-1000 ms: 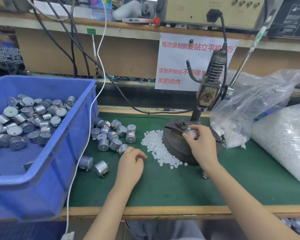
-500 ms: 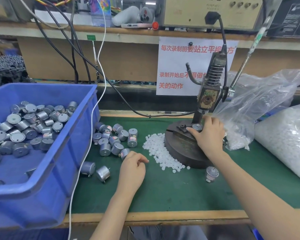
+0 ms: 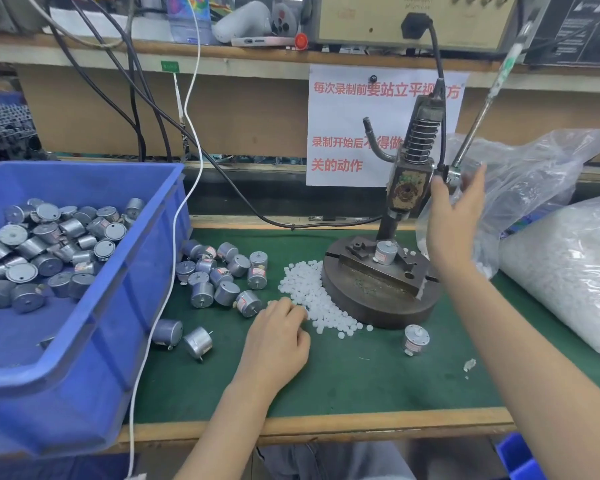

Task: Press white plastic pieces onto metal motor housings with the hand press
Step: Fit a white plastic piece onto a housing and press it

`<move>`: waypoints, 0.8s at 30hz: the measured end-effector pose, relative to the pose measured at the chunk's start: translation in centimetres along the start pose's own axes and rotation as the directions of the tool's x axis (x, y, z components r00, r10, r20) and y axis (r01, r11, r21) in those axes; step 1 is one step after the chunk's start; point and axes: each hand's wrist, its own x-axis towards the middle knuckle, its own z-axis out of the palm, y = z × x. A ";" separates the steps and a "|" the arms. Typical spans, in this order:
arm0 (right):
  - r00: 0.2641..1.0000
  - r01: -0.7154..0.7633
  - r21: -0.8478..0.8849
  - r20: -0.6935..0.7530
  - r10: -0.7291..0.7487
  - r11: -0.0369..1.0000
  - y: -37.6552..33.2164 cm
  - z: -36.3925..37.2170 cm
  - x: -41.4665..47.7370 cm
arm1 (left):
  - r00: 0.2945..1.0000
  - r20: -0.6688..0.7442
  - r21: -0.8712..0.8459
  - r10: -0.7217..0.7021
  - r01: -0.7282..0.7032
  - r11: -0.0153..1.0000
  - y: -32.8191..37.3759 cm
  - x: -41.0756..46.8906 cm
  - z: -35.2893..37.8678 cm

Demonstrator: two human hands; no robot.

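The hand press (image 3: 407, 188) stands on a round dark base (image 3: 378, 299). A metal motor housing (image 3: 386, 252) with a white piece on top sits upright in the fixture under the ram. My right hand (image 3: 454, 216) is raised beside the press head, fingers straight, close to the lower end of the lever (image 3: 478, 112), holding nothing. On the mat, my left hand (image 3: 278, 336) rests with its fingertips at the heap of white plastic pieces (image 3: 312, 296); what they pinch is hidden. Loose housings (image 3: 219, 271) lie left of the heap.
A blue bin (image 3: 146, 258) full of housings fills the left. One finished motor (image 3: 415, 339) stands in front of the base. Clear bags of white pieces (image 3: 575, 271) crowd the right side. Cables (image 3: 187, 140) hang over the bin's right edge.
My right hand has let go of the housing in the fixture and risen toward the lever. My left hand stays at the heap of white pieces.
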 end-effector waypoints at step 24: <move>0.989 0.046 0.269 -0.148 -0.006 0.962 -1.9 0.2 0.3 | 0.999 0.001 -0.003 0.038 -0.038 0.999 0.1 0.3 0.3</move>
